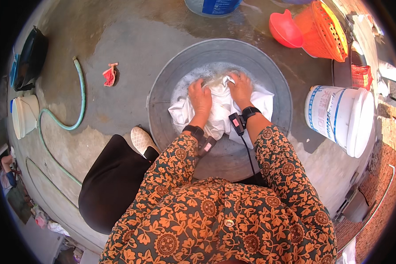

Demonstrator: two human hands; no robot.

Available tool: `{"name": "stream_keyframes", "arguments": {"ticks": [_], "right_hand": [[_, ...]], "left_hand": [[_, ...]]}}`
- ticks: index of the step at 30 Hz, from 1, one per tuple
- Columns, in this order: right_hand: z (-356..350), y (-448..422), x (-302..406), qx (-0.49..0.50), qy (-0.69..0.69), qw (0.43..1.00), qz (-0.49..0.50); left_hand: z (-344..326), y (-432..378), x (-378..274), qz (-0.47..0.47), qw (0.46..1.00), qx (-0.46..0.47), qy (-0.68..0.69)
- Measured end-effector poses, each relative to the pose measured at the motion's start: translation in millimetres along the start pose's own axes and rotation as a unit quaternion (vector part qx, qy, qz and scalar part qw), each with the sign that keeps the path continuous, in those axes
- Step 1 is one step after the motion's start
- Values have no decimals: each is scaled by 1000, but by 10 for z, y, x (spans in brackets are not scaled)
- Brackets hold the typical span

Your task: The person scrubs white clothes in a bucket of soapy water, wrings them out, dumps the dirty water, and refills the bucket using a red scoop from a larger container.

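A large round grey metal tub [219,44] stands before me on the concrete floor, with soapy, foamy water in it. White cloth [217,112] lies bunched and wet in the water. On the left part of the cloth rests my left hand [200,99], fingers bent down onto it; whether they grip it I cannot tell. My right hand [241,88] holds a fold of the cloth near the tub's middle, and the fold sticks up beside the thumb. Both wrists wear black straps with small black devices.
Right of the tub lie a white lidded bucket [336,115], a red scoop [285,29] and orange baskets [323,33]. A blue-labelled bucket [214,8] stands beyond it. To the left are a green hose [82,95], a red scrap [109,76], a cream bucket [26,115] and a black basin [33,59].
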State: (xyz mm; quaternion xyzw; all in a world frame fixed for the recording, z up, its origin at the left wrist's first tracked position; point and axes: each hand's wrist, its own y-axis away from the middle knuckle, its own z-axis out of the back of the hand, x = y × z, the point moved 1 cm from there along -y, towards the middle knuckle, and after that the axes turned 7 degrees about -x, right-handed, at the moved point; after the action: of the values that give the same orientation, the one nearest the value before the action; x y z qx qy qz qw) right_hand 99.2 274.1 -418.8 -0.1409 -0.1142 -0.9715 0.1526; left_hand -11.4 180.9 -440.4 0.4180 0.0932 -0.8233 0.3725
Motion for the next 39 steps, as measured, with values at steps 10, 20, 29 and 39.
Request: {"name": "stream_keyframes", "arguments": {"ticks": [10, 20, 29, 39], "right_hand": [[452, 303, 664, 77, -77, 991, 73], [563, 494, 824, 124, -120, 984, 53], [619, -263, -361, -84, -429, 892, -117], [52, 317, -234, 12, 115, 973, 201]], "left_hand": [[27, 104, -188, 404, 763, 119, 491], [179, -1, -82, 469, 613, 122, 624], [359, -475, -595, 120, 966, 92, 210], [139, 36, -46, -246, 929, 163, -225]]}}
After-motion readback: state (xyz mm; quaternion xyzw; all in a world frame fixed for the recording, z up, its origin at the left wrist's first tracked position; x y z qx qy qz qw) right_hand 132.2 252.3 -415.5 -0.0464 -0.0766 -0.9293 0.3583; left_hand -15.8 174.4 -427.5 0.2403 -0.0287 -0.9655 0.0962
